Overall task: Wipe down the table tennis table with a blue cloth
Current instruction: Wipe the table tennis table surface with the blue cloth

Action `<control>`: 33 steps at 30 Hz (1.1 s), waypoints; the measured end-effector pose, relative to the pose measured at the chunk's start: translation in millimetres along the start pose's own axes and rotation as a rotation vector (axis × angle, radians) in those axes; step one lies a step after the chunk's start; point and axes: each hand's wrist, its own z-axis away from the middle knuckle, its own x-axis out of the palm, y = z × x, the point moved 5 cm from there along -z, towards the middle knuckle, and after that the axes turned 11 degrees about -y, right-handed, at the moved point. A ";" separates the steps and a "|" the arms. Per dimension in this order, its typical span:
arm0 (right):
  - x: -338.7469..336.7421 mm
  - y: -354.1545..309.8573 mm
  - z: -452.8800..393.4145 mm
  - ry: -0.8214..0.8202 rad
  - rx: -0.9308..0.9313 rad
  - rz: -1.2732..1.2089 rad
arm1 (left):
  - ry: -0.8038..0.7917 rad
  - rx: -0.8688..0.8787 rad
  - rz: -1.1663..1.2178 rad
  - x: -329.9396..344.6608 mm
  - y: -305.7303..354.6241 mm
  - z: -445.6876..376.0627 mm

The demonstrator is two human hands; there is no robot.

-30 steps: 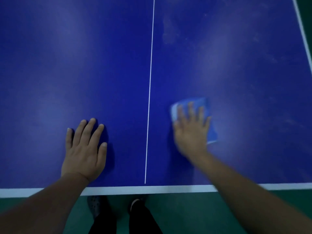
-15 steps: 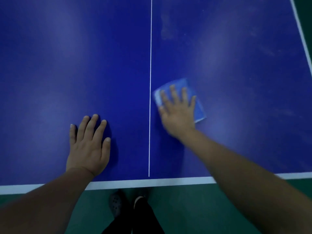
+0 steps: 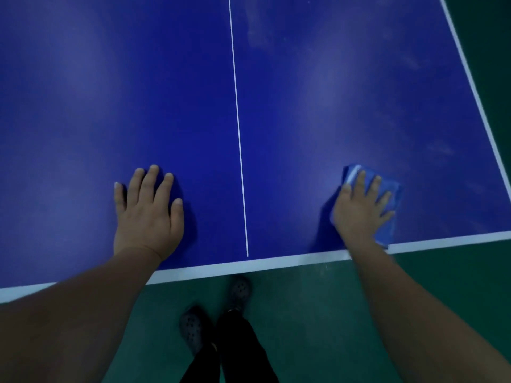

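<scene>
Lying flat near table's near right corner: folded blue cloth (image 3: pixel 387 217), its lower corner on white end line. Right hand (image 3: pixel 359 208) pressed palm-down on it, fingers spread. Left hand (image 3: pixel 148 211) flat, fingers extended, holding nothing, on dark blue table tennis table (image 3: pixel 304 106), left of white centre line (image 3: pixel 239 150). Dark perforated clogs (image 3: pixel 193 330) on green floor (image 3: pixel 331 313) below.

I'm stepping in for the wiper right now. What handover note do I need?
Left hand: flat on the table tennis table, empty, left of the centre line.
Right hand: pressing the blue cloth flat near the white end line, right half.
Done: cannot tell which areas are wiped.
Left: smudges show farther up the right half; wipe those, then the rest.
</scene>
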 end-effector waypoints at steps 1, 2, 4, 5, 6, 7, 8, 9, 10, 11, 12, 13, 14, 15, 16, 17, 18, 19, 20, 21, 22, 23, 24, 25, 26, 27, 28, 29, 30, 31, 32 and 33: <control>11.4 -23.8 16.3 0.004 -0.037 0.030 | -0.002 0.001 -0.003 0.6 0.0 -0.2; 26.1 -51.4 38.7 0.010 -0.175 0.078 | -0.003 0.000 -0.004 0.9 0.0 -0.6; 53.5 -96.0 92.2 -0.022 -0.579 0.243 | -0.006 -0.003 0.002 1.8 -0.3 -1.9; 59.6 -103.0 104.8 -0.043 -0.735 0.314 | -0.008 -0.003 0.004 2.6 -0.8 -2.1; 55.6 -104.7 101.6 -0.051 -0.838 0.346 | -0.010 -0.002 0.004 3.1 -1.5 -2.0; 46.5 -101.8 86.0 -0.033 -0.877 0.354 | -0.007 -0.002 0.005 3.3 -2.1 -2.1; 35.1 -96.5 65.5 -0.008 -0.857 0.361 | -0.004 -0.001 0.009 3.3 -2.4 -1.9; 24.8 -90.2 42.4 0.021 -0.803 0.364 | -0.003 0.001 0.010 3.1 -2.5 -1.8; 15.9 -83.9 18.9 0.020 -0.724 0.358 | -0.003 0.004 0.007 2.5 -2.1 -1.8; 9.9 -77.8 -0.8 0.000 -0.636 0.327 | -0.006 0.006 0.000 2.1 -1.4 -1.5; 6.2 -75.5 -12.8 -0.011 -0.557 0.275 | -0.009 0.009 -0.006 2.0 -0.7 -1.3; 5.7 -78.3 -18.0 0.002 -0.487 0.221 | -0.010 0.012 -0.010 2.2 -0.3 -1.4; 9.2 -86.0 -15.6 0.031 -0.440 0.191 | -0.011 0.013 -0.014 2.0 -0.7 -1.6; 15.0 -99.2 -6.5 0.053 -0.440 0.194 | -0.011 0.013 -0.021 1.8 -1.0 -2.3; 22.2 -116.6 8.7 0.064 -0.510 0.215 | -0.012 0.013 -0.030 1.6 -0.8 -2.8; 32.2 -134.6 28.0 0.048 -0.645 0.255 | -0.017 0.013 -0.038 1.9 -0.3 -2.3; 42.7 -149.8 48.2 0.016 -0.820 0.317 | -0.023 0.008 -0.043 1.7 0.3 -1.2; 50.4 -158.2 61.6 -0.015 -0.978 0.383 | -0.025 0.001 -0.042 1.0 0.6 -0.7; 50.3 -164.1 61.8 -0.058 -1.097 0.426 | -0.029 -0.004 -0.039 0.3 1.1 -1.2; 45.9 -168.6 49.4 -0.086 -1.170 0.450 | -0.032 -0.006 -0.037 -0.2 1.6 -1.9; 38.5 -171.8 30.8 -0.085 -1.188 0.469 | -0.036 -0.008 -0.039 -0.6 2.0 -1.9; 28.5 -177.1 6.4 -0.072 -1.145 0.470 | -0.038 -0.014 -0.042 -1.0 2.0 -1.5; 17.8 -183.0 -21.8 -0.079 -1.033 0.447 | -0.038 -0.021 -0.041 -1.4 2.1 -0.4; 8.7 -189.2 -48.6 -0.086 -0.892 0.411 | -0.038 -0.029 -0.035 -1.6 2.6 0.3; 2.3 -197.7 -67.6 -0.097 -0.774 0.369 | -0.038 -0.037 -0.033 -2.1 2.7 -0.6; 1.4 -204.3 -72.4 -0.097 -0.684 0.336 | -0.037 -0.039 -0.032 -1.2 2.7 1.6; 5.1 -213.8 -67.8 -0.084 -0.641 0.317 | -0.027 -0.044 -0.029 -1.5 2.8 2.0; 12.5 -227.0 -57.7 -0.070 -0.654 0.317 | -0.004 -0.051 -0.020 -3.4 2.9 -1.1; 21.4 -242.4 -40.3 -0.052 -0.728 0.331 | 0.040 -0.063 -0.004 -7.1 3.0 -5.8; 30.3 -260.3 -20.2 -0.044 -0.838 0.344 | 0.095 -0.083 0.018 -12.5 3.1 -13.0; 39.2 -279.2 -1.7 -0.054 -0.957 0.348 | 0.153 -0.114 0.044 -18.9 3.3 -22.8; 46.7 -299.0 11.4 -0.079 -1.058 0.348 | 0.205 -0.148 0.069 -25.9 3.6 -35.4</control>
